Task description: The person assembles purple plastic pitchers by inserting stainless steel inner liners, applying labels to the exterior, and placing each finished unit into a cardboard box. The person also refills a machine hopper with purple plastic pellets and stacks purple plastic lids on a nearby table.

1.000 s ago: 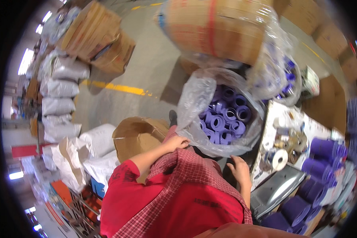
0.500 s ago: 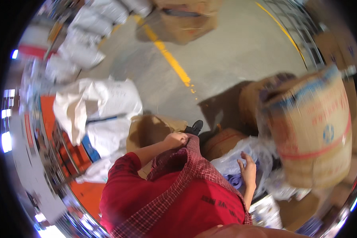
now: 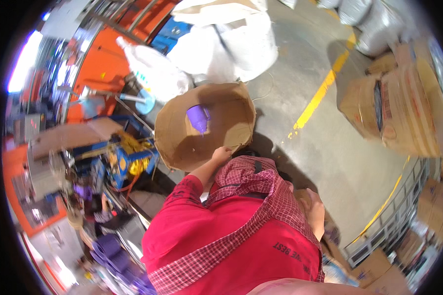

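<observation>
An open round cardboard drum (image 3: pixel 174 147) stands in front of me, to the left. Inside it lies a single purple plastic jug-like piece (image 3: pixel 198 118) with a side handle and a thin pointed end. My left hand (image 3: pixel 222 155) is at the drum's near rim, its fingers closed on the edge. Down at my right side, beside the checked apron (image 3: pixel 285 196), hangs my right hand (image 3: pixel 315 212). Its fingers are loosely apart and I see nothing held in it.
White sacks (image 3: pixel 246 46) stand beyond the drum. A blue stand with yellow items (image 3: pixel 138 164) and purple pieces (image 3: pixel 115 255) are to my left. At right are a large carton (image 3: pixel 398 108), a metal rack (image 3: pixel 389 216) and a yellow floor line (image 3: pixel 322 91).
My view has swung left, bringing the drum's inside and the purple piece into sight. My left hand is now at the drum's rim; the large drum at right has left the view.
</observation>
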`<action>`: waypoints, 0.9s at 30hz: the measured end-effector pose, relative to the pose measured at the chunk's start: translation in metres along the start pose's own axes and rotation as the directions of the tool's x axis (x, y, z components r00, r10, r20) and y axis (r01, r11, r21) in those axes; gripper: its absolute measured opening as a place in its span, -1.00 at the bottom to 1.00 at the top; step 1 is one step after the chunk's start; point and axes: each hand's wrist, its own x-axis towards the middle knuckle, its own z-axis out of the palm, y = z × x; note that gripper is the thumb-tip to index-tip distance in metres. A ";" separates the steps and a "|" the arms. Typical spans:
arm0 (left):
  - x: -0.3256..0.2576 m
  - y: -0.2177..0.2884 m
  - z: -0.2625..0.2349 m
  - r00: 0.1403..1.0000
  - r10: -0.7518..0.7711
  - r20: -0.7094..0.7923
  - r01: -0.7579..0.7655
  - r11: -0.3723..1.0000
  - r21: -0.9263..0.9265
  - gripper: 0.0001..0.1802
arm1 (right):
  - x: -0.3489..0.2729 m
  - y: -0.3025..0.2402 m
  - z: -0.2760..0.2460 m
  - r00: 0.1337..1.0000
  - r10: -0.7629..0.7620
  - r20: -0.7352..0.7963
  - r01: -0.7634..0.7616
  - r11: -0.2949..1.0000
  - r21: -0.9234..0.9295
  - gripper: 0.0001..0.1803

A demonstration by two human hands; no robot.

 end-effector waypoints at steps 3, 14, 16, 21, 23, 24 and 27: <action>-0.033 -0.034 0.029 0.978 -0.208 0.006 0.208 0.976 -0.073 -0.66 | 0.027 0.026 -0.027 0.992 -0.054 0.111 0.048 0.997 0.055 -0.52; -0.068 0.010 0.217 0.994 0.067 -0.087 -0.077 0.991 -0.108 -0.52 | 0.070 0.150 -0.118 0.970 -0.155 0.185 0.188 0.967 -0.174 -0.50; -0.057 0.019 0.228 0.992 0.049 -0.120 -0.063 0.992 -0.114 -0.52 | 0.069 0.176 -0.128 0.964 -0.209 0.161 0.222 0.973 -0.068 -0.51; -0.007 0.069 0.207 0.980 0.058 0.191 -0.110 0.955 0.274 -0.48 | 0.049 0.268 -0.158 0.988 -0.151 -0.033 0.153 0.985 0.079 -0.52; 0.030 0.130 0.194 0.964 0.079 0.254 -0.169 0.920 0.352 -0.48 | 0.029 0.310 -0.166 0.990 -0.024 -0.141 0.027 0.999 0.019 -0.52; 0.054 0.173 0.193 0.948 0.101 0.302 -0.214 0.905 0.368 -0.49 | 0.016 0.333 -0.172 0.983 0.085 -0.162 -0.083 0.996 0.019 -0.51; 0.134 0.350 0.225 0.855 0.191 0.482 -0.419 0.803 0.425 -0.49 | -0.031 0.397 -0.184 0.900 0.364 -0.239 -0.356 0.931 0.078 -0.50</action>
